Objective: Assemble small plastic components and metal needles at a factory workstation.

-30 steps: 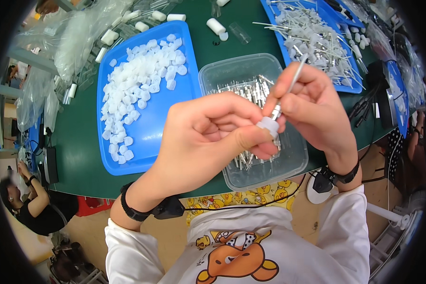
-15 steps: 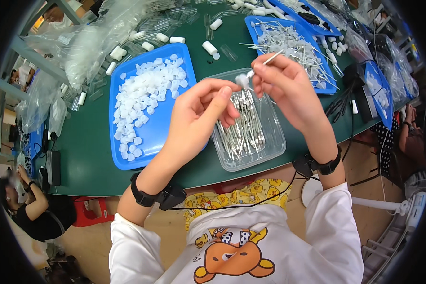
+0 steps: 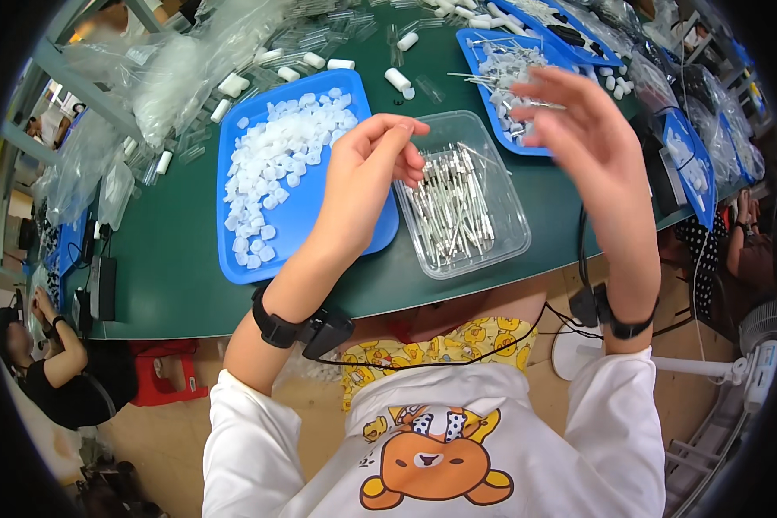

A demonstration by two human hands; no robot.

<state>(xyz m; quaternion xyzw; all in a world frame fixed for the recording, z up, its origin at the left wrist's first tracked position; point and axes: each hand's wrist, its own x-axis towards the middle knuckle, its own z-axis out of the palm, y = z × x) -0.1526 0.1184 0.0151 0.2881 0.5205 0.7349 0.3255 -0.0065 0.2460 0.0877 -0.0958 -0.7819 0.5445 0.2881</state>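
My right hand (image 3: 597, 142) is over a blue tray (image 3: 531, 150) of thin white sticks with translucent caps (image 3: 508, 65). Its fingers are spread, partly smeared by motion, with nothing visible in them. Over the left rim of a clear plastic box (image 3: 462, 271), my left hand (image 3: 361, 173) has its fingers curled and thumb pressed to the forefinger; whatever it may hold is hidden. Inside that box lie several slim rods with silvery ends (image 3: 449, 211). Left of it stands a larger blue tray (image 3: 306, 231) with a heap of small translucent white caps (image 3: 276, 160).
White cylinders (image 3: 398, 80) and clear tubes (image 3: 319, 36) are scattered along the far side of the green table (image 3: 164, 285). Clear plastic bags (image 3: 164, 95) bulk at the far left. Cables hang from my wrist straps. Another person (image 3: 60, 371) sits at lower left.
My right hand has moved from above the clear box to the right-hand tray; the stick it held no longer shows in it. My left hand remains near the box, still curled.
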